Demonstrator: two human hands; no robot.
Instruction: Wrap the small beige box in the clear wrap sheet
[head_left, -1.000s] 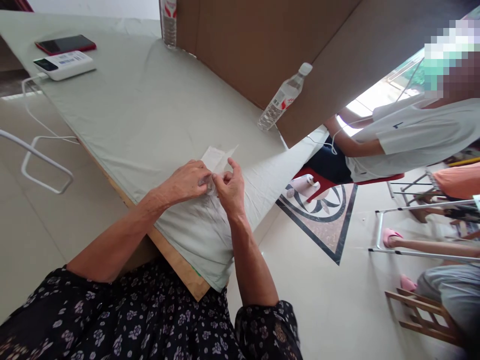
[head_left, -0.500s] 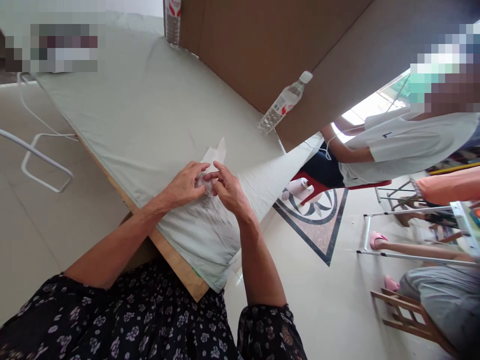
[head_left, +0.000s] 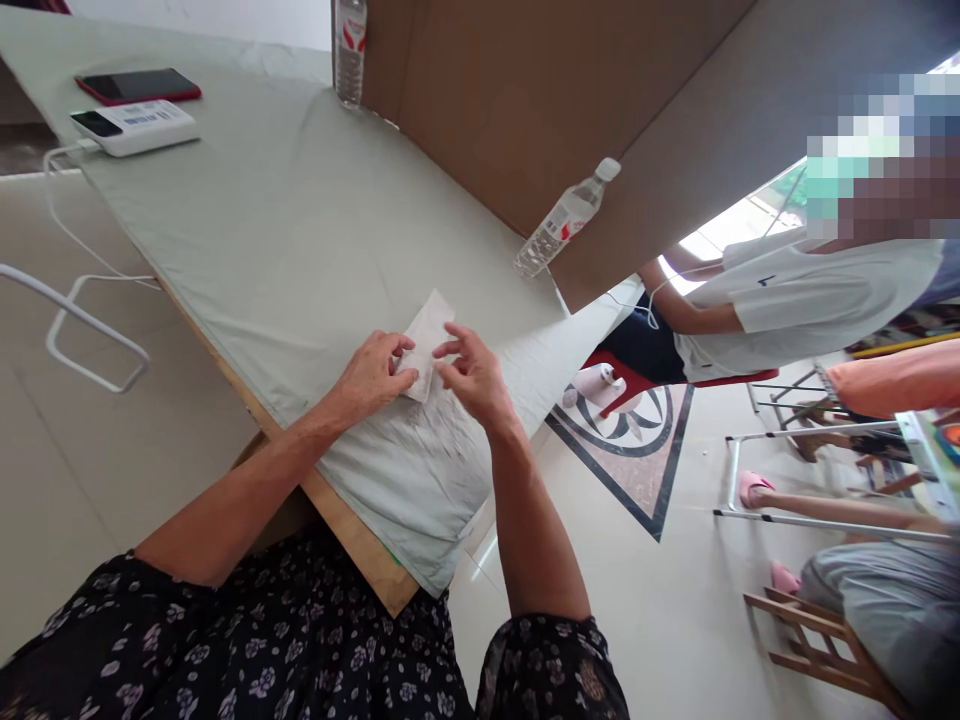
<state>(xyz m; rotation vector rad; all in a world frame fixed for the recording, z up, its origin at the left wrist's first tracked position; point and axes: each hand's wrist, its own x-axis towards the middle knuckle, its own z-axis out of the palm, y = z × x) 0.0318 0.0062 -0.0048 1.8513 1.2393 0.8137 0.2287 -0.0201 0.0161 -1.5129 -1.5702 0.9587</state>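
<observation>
A white, flat, folded tissue (head_left: 429,335) lies at a slant over the cloth near the table's front corner. My left hand (head_left: 377,372) pinches its lower left edge between thumb and fingers. Just right of the tissue is my right hand (head_left: 472,375), fingers bent and apart, thumb and fingertips close to its edge. Nothing shows in that hand. Whether its fingertips touch the tissue is hard to tell.
A pale cloth (head_left: 300,220) covers the table. Beyond my hands, a water bottle (head_left: 562,220) leans by a large cardboard panel (head_left: 517,110); another bottle (head_left: 350,60) stands farther back. A phone (head_left: 139,86) and a white corded device (head_left: 139,128) lie far left. A person (head_left: 810,300) sits at right.
My right hand has moved slightly right, away from my left hand. The crinkled, blurred bundle between my fingers now shows as a flat tissue.
</observation>
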